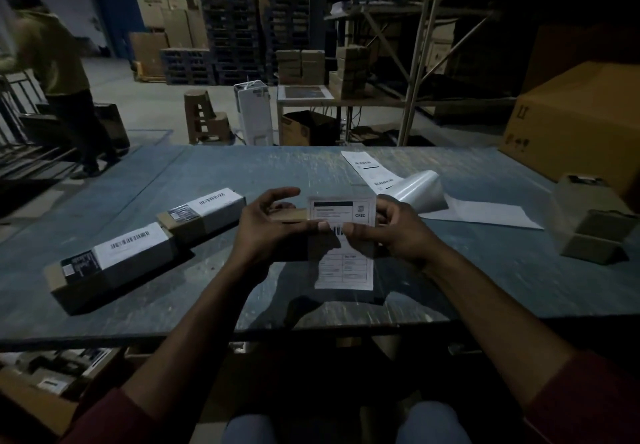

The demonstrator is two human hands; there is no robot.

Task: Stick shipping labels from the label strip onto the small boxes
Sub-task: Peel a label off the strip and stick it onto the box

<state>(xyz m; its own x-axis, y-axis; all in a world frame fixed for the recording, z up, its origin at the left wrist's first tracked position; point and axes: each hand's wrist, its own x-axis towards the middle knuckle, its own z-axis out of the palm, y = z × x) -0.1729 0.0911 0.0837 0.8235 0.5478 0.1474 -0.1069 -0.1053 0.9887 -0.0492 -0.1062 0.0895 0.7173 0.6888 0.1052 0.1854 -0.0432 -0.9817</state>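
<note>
Table (242,180) of worn blue-grey surface is the landmark, and everything below is placed against it. Off its far right corner looms a large brown carton (581,125), its printing too dim to read. On the table's left half lie two long labelled boxes (145,246), end to end and slanting away from the near edge; each carries a white label with a barcode and a dark printed sticker beside it, the small print unreadable. At the table's right edge sits a small open cardboard box (588,222) with its flap down.

On the far right part of the table lies the label strip (408,187): one label with barcodes and lines of unreadable text at the far end, then glossy backing paper curled up, then a flat sheet running right.

Over the middle of the table, near its front edge, the person holds a small brown box (289,215) with a shipping label (344,243) laid across it. The label reads "CRED" beside a small logo at upper right, with a black header bar, a barcode midway and a ruled grid lower down; its lower part hangs past the box.

The left hand (266,225) grips the box, thumb pressing the label's left edge at the barcode. The right hand (391,229) pinches the label's right side, fingers curled round it.
</note>
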